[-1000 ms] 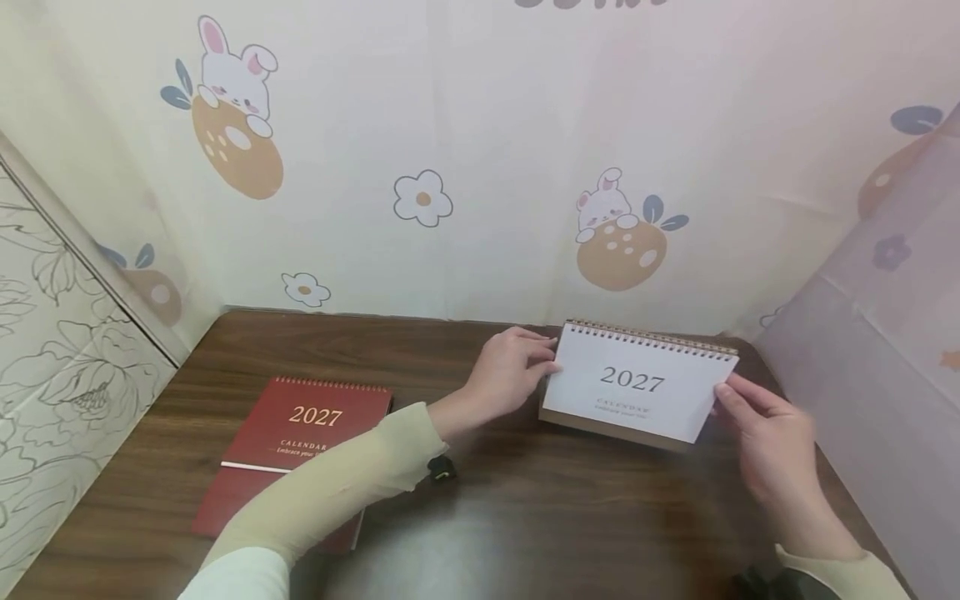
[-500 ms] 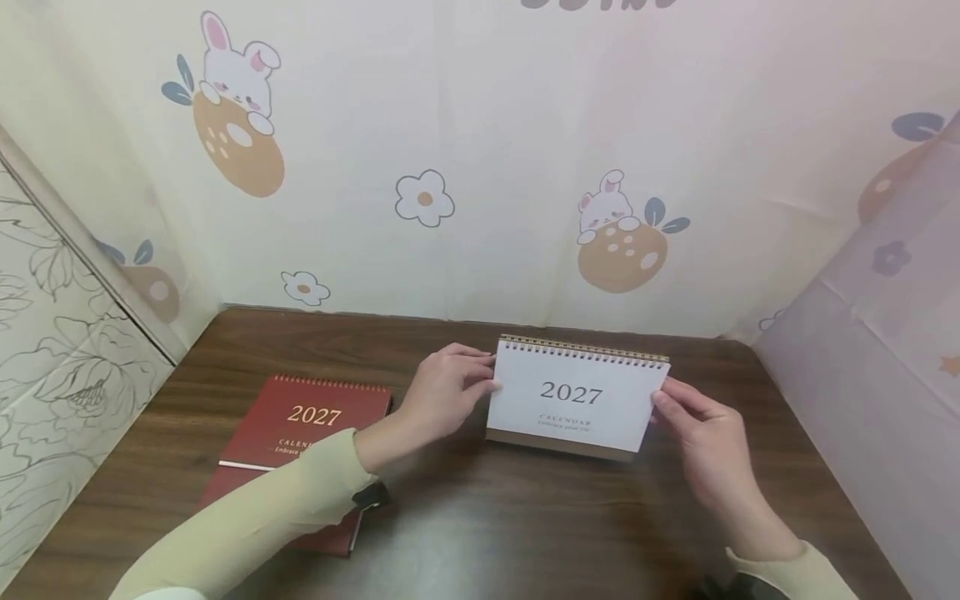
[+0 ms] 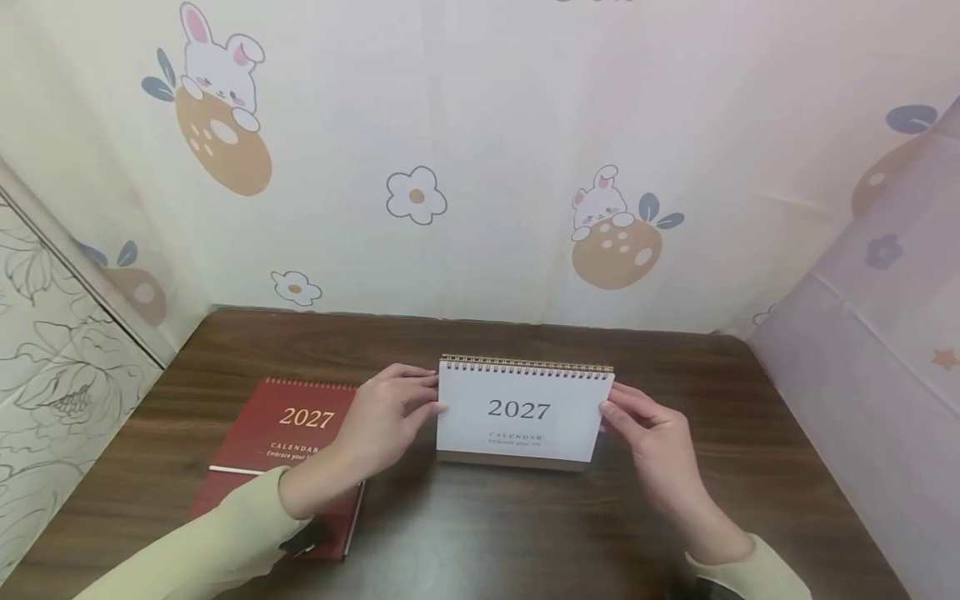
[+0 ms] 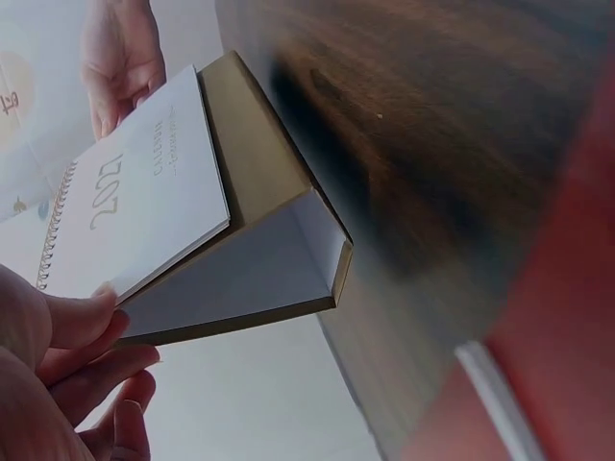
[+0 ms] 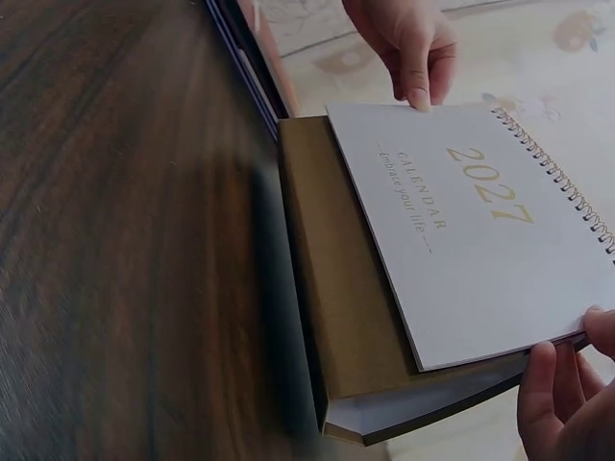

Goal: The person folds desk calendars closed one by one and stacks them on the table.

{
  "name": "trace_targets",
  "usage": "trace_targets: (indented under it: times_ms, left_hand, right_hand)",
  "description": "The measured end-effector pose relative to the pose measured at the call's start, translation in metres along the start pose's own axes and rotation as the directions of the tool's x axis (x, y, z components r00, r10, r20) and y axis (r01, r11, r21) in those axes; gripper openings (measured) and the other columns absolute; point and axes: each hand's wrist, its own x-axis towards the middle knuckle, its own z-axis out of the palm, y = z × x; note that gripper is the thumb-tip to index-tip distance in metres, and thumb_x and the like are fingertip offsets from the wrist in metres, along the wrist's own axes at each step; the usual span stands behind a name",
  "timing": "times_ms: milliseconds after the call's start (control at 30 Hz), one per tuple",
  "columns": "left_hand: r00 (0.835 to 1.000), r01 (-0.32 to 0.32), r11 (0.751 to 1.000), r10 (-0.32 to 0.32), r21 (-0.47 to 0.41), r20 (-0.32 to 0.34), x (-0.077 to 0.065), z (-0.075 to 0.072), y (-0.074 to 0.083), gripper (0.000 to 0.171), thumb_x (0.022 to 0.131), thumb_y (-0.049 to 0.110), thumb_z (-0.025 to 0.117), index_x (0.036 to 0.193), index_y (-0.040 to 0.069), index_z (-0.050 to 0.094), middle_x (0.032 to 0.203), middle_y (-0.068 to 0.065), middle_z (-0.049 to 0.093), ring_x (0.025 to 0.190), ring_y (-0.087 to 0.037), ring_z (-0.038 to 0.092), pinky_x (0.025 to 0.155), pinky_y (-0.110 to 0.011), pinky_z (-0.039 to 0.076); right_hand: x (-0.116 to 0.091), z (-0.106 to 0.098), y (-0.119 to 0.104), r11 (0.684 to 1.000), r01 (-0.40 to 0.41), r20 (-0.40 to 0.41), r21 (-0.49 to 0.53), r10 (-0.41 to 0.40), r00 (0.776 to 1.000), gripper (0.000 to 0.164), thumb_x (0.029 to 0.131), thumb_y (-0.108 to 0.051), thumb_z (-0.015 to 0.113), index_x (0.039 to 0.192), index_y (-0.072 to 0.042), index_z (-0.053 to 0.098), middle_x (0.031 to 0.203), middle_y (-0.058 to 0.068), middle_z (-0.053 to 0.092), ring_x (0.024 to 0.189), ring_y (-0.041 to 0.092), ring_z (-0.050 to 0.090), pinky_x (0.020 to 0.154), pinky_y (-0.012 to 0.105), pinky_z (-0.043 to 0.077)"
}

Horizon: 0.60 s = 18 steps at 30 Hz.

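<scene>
A white desk calendar marked 2027 stands tent-shaped on a tan card base, wire rings along its top. My left hand pinches its left edge, thumb on the front sheet and fingers behind. At the opposite edge my right hand pinches it the same way. Both wrist views show the base's open triangular side, with a dark shadow below it; whether it touches the table I cannot tell. Left of it lies a red 2027 calendar with a pale strip across it, partly hidden by my left hand and sleeve.
The brown wooden table carries both calendars. A curtain printed with rabbits and flowers hangs behind its back edge. Other printed cloths flank the table on the left and right.
Both hands have carried the white calendar leftward and a little toward me, from the table's right side to near the middle. The red calendar has stayed where it was.
</scene>
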Motion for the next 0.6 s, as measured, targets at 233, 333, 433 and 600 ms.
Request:
trace_targets:
  times_ms: [233,333,433,600]
  left_hand:
    - [0.999,-0.033,0.997,0.034,0.076,-0.017,-0.015,-0.002,-0.010,0.017,0.078,0.015,0.087,0.092,0.010,0.081,0.103,-0.003,0.075,0.106,-0.017,0.064,0.086,-0.040,0.054]
    - [0.999,-0.045,0.995,0.048,0.091,-0.024,-0.019,0.000,-0.013,0.018,0.077,0.015,0.087,0.093,0.010,0.081,0.101,-0.002,0.076,0.104,-0.018,0.064,0.086,-0.039,0.053]
    - [0.998,-0.049,0.995,0.052,0.090,-0.034,-0.022,0.002,-0.016,0.016,0.078,0.015,0.087,0.092,0.010,0.081,0.100,-0.002,0.075,0.104,-0.018,0.063,0.087,-0.038,0.053]
    - [0.999,-0.033,0.997,0.035,0.074,-0.023,-0.025,0.003,-0.020,0.015,0.079,0.018,0.086,0.092,0.012,0.081,0.107,-0.001,0.074,0.106,-0.018,0.061,0.086,-0.038,0.053]
  right_hand:
    - [-0.002,0.011,0.007,0.999,0.023,0.039,-0.025,-0.022,0.999,0.035,0.092,-0.009,0.073,0.119,0.012,0.066,0.123,0.000,0.063,0.103,0.011,0.066,0.081,0.030,0.056]
    - [-0.003,0.013,0.010,0.998,0.027,0.061,-0.064,-0.023,0.998,0.034,0.092,-0.011,0.073,0.119,0.009,0.067,0.125,0.003,0.061,0.104,0.010,0.065,0.081,0.029,0.056]
    - [-0.003,0.012,0.013,0.996,0.025,0.083,-0.088,-0.018,0.996,0.034,0.092,-0.012,0.072,0.119,0.008,0.068,0.129,0.008,0.060,0.105,0.010,0.065,0.081,0.029,0.056]
    - [-0.003,0.009,0.016,0.989,0.046,0.116,-0.142,-0.029,0.993,0.033,0.093,-0.017,0.072,0.119,0.004,0.070,0.132,0.011,0.059,0.107,0.011,0.064,0.082,0.026,0.055]
